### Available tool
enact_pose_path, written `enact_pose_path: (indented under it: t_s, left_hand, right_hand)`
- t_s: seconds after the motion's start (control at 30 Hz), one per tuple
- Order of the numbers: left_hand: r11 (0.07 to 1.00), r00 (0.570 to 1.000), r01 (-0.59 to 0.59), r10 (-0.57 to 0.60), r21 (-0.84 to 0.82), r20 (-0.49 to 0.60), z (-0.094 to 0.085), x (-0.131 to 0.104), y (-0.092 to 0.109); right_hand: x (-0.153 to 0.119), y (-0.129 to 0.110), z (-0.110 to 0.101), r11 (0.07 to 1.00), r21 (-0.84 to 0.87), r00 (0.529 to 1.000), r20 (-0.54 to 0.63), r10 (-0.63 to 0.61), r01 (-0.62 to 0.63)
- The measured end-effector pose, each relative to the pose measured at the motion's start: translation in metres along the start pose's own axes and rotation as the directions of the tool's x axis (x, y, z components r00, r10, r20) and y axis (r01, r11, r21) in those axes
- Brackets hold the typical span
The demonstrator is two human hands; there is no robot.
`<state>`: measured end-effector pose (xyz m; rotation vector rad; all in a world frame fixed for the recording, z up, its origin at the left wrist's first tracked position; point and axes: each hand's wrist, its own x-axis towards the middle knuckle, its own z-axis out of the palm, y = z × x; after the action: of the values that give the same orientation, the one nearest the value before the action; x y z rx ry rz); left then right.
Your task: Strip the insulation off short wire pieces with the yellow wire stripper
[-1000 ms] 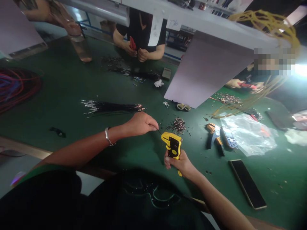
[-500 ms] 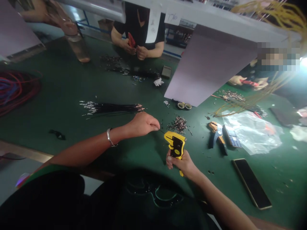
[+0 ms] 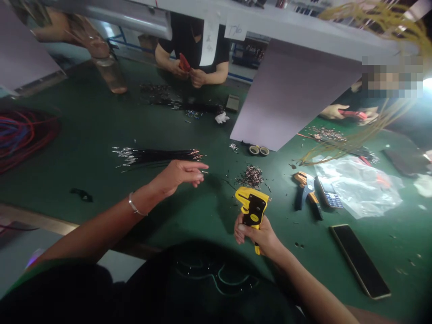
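Note:
My left hand [image 3: 180, 177] is closed above the green table, just below the right end of a bundle of black wires [image 3: 155, 155]. A tiny pale tip shows at its fingertips; what it belongs to is hidden. My right hand [image 3: 254, 231] grips a yellow and black hand tool [image 3: 254, 208], its head pointing up and left. A short dark strand [image 3: 230, 184] lies at the tool's jaws. Just beyond the tool is a pile of small dark and coppery bits [image 3: 251, 176].
Rolls of tape [image 3: 259, 150] lie by a pale divider [image 3: 293, 94]. Orange-and-blue pliers [image 3: 307, 191], a keypad device [image 3: 329, 191], a plastic bag [image 3: 367, 189] and a phone [image 3: 360, 261] are at right. Coiled red and blue wires [image 3: 23, 135] lie left. Two people hold red tools across the table.
My left hand has moved left, away from the yellow tool, and its index finger now points out more. The tool in my right hand has shifted slightly right.

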<state>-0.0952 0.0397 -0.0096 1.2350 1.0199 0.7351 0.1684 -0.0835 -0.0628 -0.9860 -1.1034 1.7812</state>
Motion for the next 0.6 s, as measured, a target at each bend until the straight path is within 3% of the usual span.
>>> enact_pose_path:
  t_s: [0.1, 0.23, 0.33, 0.6]
  left_hand:
    - [0.99, 0.987, 0.126, -0.118, -0.068, 0.111, 0.009, -0.008, -0.016]
    - [0.997, 0.992, -0.044, 0.051, -0.058, 0.118, 0.031, -0.011, -0.016]
    - [0.979, 0.985, -0.142, 0.155, -0.15, 0.079, 0.045, -0.009, -0.006]
    - [0.836, 0.987, -0.011, 0.097, -0.549, 0.128, 0.058, -0.003, 0.005]
  right_hand:
    - [0.001, -0.002, 0.003, 0.999, 0.035, 1.0, 0.003, -0.023, 0.023]
    - [0.001, -0.002, 0.008, 0.998, 0.064, 1.0, 0.012, -0.01, 0.009]
    - [0.001, -0.002, 0.01, 0.995, 0.1, 0.999, 0.033, 0.001, -0.004]
    - [0.002, 0.002, 0.009, 0.987, 0.155, 0.999, 0.047, 0.022, -0.03]
